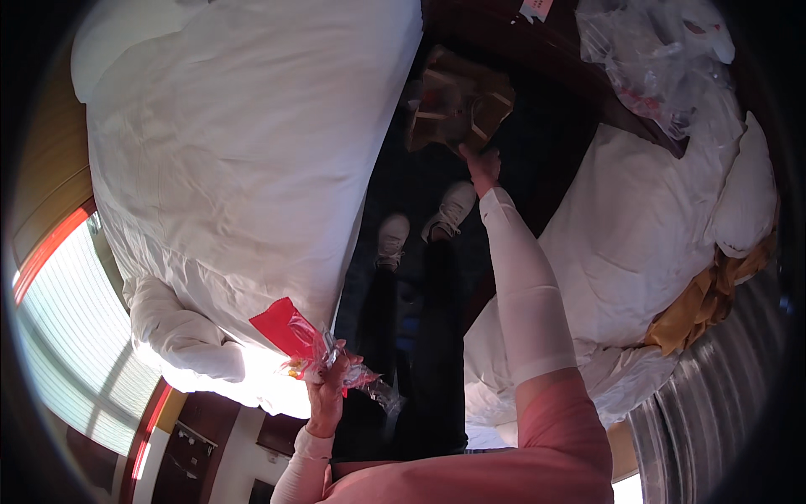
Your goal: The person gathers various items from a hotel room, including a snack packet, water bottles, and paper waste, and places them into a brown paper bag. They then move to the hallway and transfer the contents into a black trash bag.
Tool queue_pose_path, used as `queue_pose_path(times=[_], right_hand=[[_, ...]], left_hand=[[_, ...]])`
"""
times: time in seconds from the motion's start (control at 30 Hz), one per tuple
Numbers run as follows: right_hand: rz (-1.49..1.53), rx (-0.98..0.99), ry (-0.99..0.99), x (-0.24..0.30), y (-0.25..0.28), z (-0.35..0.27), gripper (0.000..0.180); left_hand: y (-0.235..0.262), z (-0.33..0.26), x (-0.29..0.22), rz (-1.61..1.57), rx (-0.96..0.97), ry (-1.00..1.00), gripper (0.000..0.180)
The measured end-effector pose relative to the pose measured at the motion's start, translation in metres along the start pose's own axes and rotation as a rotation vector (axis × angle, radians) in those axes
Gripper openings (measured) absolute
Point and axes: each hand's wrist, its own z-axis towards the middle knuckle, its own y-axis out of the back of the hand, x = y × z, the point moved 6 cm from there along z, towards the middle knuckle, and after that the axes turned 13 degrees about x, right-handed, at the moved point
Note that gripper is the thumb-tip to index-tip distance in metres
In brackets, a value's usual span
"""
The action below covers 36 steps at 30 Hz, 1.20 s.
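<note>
Clutching a crumpled plastic wrapper, the left hand is closed beside the bed's edge. The right hand pinches a brown bag.

A bedroom with two white beds and a dark aisle between them.

A large bed covered by a rumpled white duvet filled the left and upper part of the view, with a white pillow at its lower edge. A second bed with white bedding lay to the right, a pillow near its far side and a mustard-yellow cloth bunched against it. Between the beds ran a dark floor. Dark reddish wooden furniture stood at the top. A window with a red frame let bright daylight in at the lower left, beside wood panelling.
</note>
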Motion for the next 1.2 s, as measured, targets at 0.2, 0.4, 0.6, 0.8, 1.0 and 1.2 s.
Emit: queue_pose_path(times=[0.2,0.4,0.6,0.8,1.0,1.2], right_hand=[[-0.049,-0.093,-0.062,0.014,0.015,-0.007,0.039],[-0.019,-0.010,0.255,0.002,0.061,-0.132,0.042],[0.472,0.034,0.077,-0.054,0.139,-0.290,0.029],[0.305,-0.175,0.147,-0.046,0.254,-0.423,0.022],[0.618,-0.401,0.431,-0.033,0.353,-0.477,0.033],[1.023,-0.620,0.392,-0.046,0.399,-0.443,0.027]], left_hand=[[-0.036,-0.009,-0.013,-0.115,-0.079,0.054,0.029],[-0.072,-0.016,-0.037,-0.139,0.095,0.132,0.035],[-0.152,-0.018,-0.051,0.354,0.488,0.123,0.025],[-0.190,-0.031,-0.087,0.469,0.725,0.067,0.035],[-0.179,0.003,-0.150,0.426,0.671,-0.240,0.031],[-0.167,0.029,-0.202,0.465,0.639,-0.277,0.027]])
